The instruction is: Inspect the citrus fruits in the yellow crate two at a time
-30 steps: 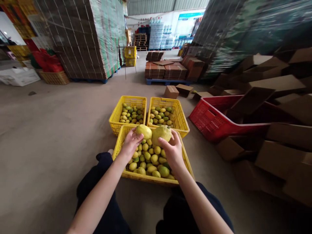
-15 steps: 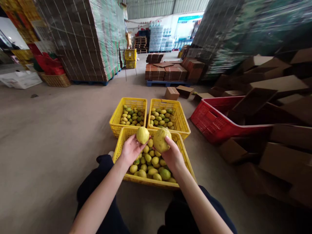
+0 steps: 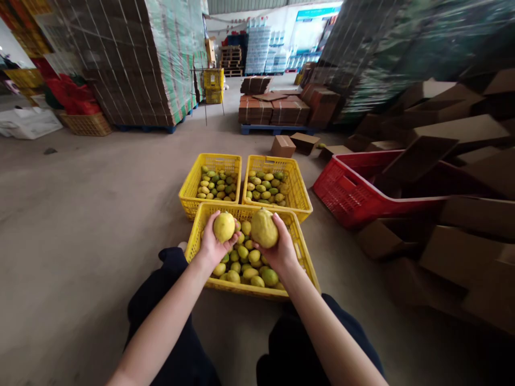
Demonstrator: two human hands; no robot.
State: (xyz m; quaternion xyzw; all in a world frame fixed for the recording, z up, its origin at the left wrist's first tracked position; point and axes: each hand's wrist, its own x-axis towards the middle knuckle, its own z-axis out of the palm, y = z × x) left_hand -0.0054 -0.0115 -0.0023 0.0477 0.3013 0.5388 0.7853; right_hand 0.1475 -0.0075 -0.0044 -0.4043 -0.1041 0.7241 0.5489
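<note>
My left hand (image 3: 213,244) is closed around a yellow lemon (image 3: 224,227), its fingers curled under and beside the fruit. In my right hand (image 3: 284,249) is a larger, bumpy yellow-green lemon (image 3: 264,228), gripped from the right with the thumb along its side. Both fruits are held up over the near yellow crate (image 3: 257,291), a little apart from each other. Inside that crate lie several loose yellow and green lemons (image 3: 250,273), partly hidden by my hands.
Beyond stand two more yellow crates of fruit, a left one (image 3: 189,195) and a right one (image 3: 300,195). A red crate (image 3: 341,195) and loose cardboard boxes (image 3: 462,257) crowd the right side. Flattened cartons (image 3: 277,112) sit on a blue pallet farther back, between tall wrapped stacks.
My hands have drawn slightly apart, the smaller lemon shifting left and settling deeper into my left hand. The larger lemon has turned in my right hand. The view has tilted down a little.
</note>
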